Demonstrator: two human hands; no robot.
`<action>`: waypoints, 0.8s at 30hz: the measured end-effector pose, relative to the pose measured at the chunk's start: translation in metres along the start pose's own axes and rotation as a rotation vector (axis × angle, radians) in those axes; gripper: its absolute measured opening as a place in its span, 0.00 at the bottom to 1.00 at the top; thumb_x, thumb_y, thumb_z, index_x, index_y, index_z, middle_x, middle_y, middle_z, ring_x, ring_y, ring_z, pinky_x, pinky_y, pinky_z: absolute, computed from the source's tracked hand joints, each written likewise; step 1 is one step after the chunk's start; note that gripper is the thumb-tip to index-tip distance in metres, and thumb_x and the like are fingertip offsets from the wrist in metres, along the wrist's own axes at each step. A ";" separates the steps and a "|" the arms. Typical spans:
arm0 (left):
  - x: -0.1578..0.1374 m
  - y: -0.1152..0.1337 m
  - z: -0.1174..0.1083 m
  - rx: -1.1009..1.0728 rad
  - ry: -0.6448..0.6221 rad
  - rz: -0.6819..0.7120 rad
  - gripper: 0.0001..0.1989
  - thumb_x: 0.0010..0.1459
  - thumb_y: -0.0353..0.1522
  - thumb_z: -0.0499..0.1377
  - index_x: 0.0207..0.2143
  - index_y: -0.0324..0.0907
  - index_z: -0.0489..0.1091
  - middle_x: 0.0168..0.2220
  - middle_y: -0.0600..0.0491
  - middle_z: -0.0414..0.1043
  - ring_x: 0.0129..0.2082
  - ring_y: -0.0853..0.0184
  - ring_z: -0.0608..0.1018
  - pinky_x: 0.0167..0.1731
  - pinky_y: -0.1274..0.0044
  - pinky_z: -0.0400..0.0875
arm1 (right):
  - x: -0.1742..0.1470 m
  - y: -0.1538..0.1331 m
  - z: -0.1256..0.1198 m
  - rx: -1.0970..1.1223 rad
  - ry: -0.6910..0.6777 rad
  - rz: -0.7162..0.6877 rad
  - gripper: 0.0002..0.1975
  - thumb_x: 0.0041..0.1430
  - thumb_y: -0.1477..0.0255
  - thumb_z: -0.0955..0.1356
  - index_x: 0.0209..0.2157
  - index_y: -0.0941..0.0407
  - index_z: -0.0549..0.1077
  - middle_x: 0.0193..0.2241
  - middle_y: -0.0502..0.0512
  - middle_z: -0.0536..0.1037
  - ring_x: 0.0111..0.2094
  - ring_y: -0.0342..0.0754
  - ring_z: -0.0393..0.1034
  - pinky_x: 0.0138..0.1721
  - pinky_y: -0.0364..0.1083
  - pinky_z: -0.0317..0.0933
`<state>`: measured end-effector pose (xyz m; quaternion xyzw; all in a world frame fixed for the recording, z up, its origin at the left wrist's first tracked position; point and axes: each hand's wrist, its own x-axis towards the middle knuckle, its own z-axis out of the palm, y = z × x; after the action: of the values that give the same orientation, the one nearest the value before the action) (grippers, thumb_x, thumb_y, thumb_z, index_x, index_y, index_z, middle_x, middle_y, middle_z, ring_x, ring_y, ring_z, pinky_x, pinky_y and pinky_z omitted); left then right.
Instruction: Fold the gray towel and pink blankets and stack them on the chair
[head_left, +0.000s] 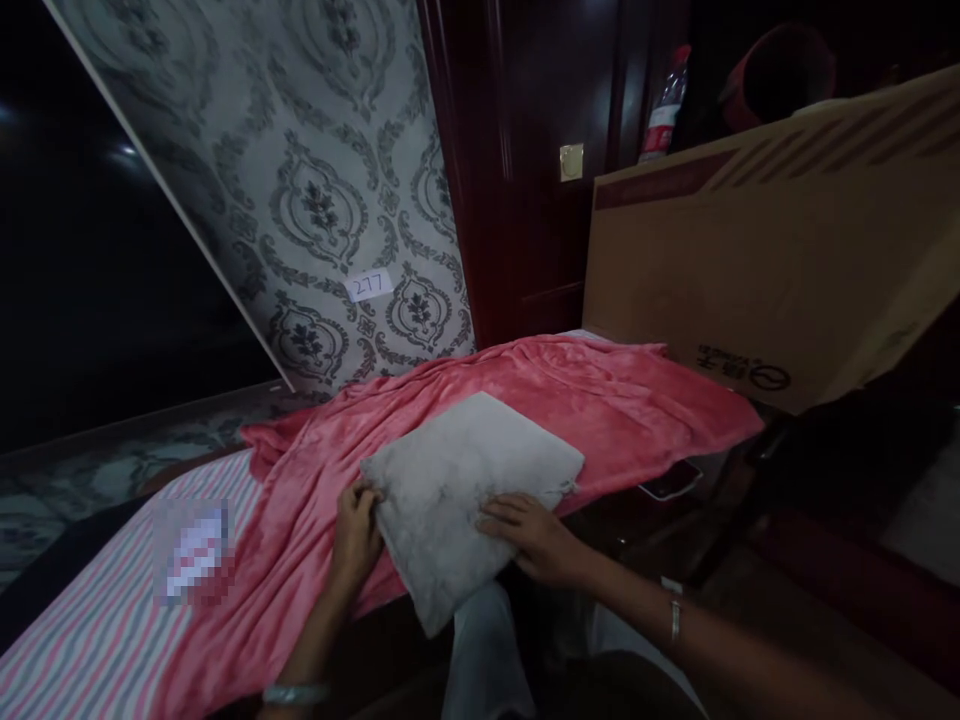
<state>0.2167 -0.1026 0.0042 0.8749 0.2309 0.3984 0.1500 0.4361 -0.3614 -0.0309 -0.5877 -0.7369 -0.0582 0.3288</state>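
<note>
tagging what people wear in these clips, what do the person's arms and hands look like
The left hand and right hand are bare, without gloves, and no sleeves show on the visible forearms. A pale, smooth-looking bangle circles the left arm; a narrow, silvery bracelet circles the right.

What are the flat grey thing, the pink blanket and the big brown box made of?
Flat grey thing: perhaps matte cloth, judging by its soft, mottled look. Pink blanket: likely plush fleece, softly shiny along folds. Brown box: seemingly cardboard, dull, with printed stripes.
</note>
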 end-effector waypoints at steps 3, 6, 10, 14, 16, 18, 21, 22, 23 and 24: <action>0.002 0.009 0.004 -0.183 0.093 -0.261 0.16 0.42 0.33 0.60 0.37 0.43 0.71 0.44 0.44 0.70 0.49 0.52 0.73 0.53 0.57 0.70 | 0.000 0.014 -0.026 0.194 0.011 0.036 0.24 0.58 0.67 0.71 0.56 0.55 0.76 0.56 0.63 0.76 0.58 0.58 0.70 0.61 0.58 0.63; 0.000 0.025 0.003 -0.499 0.131 -0.549 0.23 0.42 0.35 0.63 0.44 0.43 0.70 0.45 0.47 0.74 0.46 0.56 0.77 0.50 0.61 0.72 | 0.004 0.047 -0.053 0.212 0.164 0.207 0.19 0.64 0.63 0.67 0.53 0.54 0.77 0.50 0.61 0.80 0.53 0.54 0.73 0.58 0.57 0.65; -0.015 0.041 -0.008 -0.832 0.118 -0.866 0.32 0.42 0.40 0.67 0.51 0.41 0.67 0.38 0.48 0.78 0.33 0.62 0.80 0.33 0.72 0.75 | 0.005 0.102 -0.067 0.068 0.281 0.583 0.21 0.61 0.65 0.67 0.54 0.55 0.77 0.52 0.62 0.79 0.54 0.56 0.73 0.59 0.58 0.64; -0.022 0.051 -0.019 -0.801 -0.004 -0.936 0.40 0.41 0.47 0.70 0.54 0.42 0.64 0.24 0.57 0.73 0.18 0.66 0.74 0.18 0.76 0.68 | 0.007 0.127 -0.062 0.088 0.217 0.845 0.24 0.61 0.67 0.66 0.57 0.56 0.74 0.53 0.60 0.79 0.53 0.55 0.74 0.56 0.54 0.66; -0.022 0.055 -0.020 -0.764 -0.042 -0.933 0.42 0.41 0.49 0.70 0.55 0.42 0.64 0.24 0.56 0.73 0.18 0.65 0.75 0.18 0.76 0.68 | 0.008 0.128 -0.056 0.085 0.219 0.878 0.24 0.62 0.66 0.65 0.58 0.56 0.74 0.53 0.60 0.79 0.53 0.55 0.74 0.56 0.54 0.66; -0.020 0.061 -0.015 -0.770 0.012 -0.916 0.44 0.39 0.49 0.72 0.57 0.42 0.63 0.32 0.51 0.77 0.26 0.63 0.79 0.23 0.76 0.72 | 0.007 0.126 -0.049 0.048 0.240 0.872 0.24 0.62 0.66 0.65 0.57 0.57 0.74 0.54 0.60 0.78 0.54 0.55 0.73 0.57 0.54 0.65; -0.018 0.071 -0.003 -0.842 0.110 -0.890 0.48 0.38 0.45 0.74 0.60 0.45 0.61 0.47 0.45 0.77 0.43 0.58 0.81 0.39 0.71 0.77 | 0.001 0.124 -0.042 0.009 0.263 0.838 0.24 0.62 0.66 0.63 0.57 0.59 0.74 0.55 0.62 0.77 0.55 0.56 0.72 0.58 0.54 0.64; -0.018 0.074 0.001 -0.869 0.127 -0.889 0.49 0.38 0.44 0.75 0.61 0.46 0.60 0.50 0.44 0.76 0.47 0.57 0.80 0.44 0.69 0.77 | 0.000 0.125 -0.041 0.009 0.262 0.827 0.24 0.62 0.66 0.63 0.57 0.59 0.74 0.55 0.62 0.77 0.55 0.56 0.72 0.58 0.54 0.63; -0.018 0.076 0.006 -0.889 0.141 -0.894 0.49 0.38 0.44 0.75 0.61 0.46 0.59 0.53 0.43 0.74 0.50 0.55 0.79 0.47 0.67 0.76 | -0.002 0.126 -0.041 0.013 0.257 0.818 0.24 0.62 0.67 0.63 0.57 0.59 0.74 0.54 0.62 0.77 0.54 0.56 0.72 0.58 0.54 0.63; -0.018 0.077 0.010 -0.902 0.159 -0.897 0.50 0.38 0.43 0.74 0.62 0.47 0.58 0.55 0.42 0.72 0.52 0.54 0.78 0.50 0.65 0.75 | -0.002 0.127 -0.042 0.020 0.248 0.812 0.24 0.62 0.67 0.63 0.57 0.59 0.74 0.54 0.61 0.77 0.54 0.56 0.72 0.58 0.54 0.64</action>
<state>0.2360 -0.1785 0.0212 0.5118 0.3949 0.4186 0.6379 0.5684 -0.3443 -0.0376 -0.8156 -0.4012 0.0128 0.4167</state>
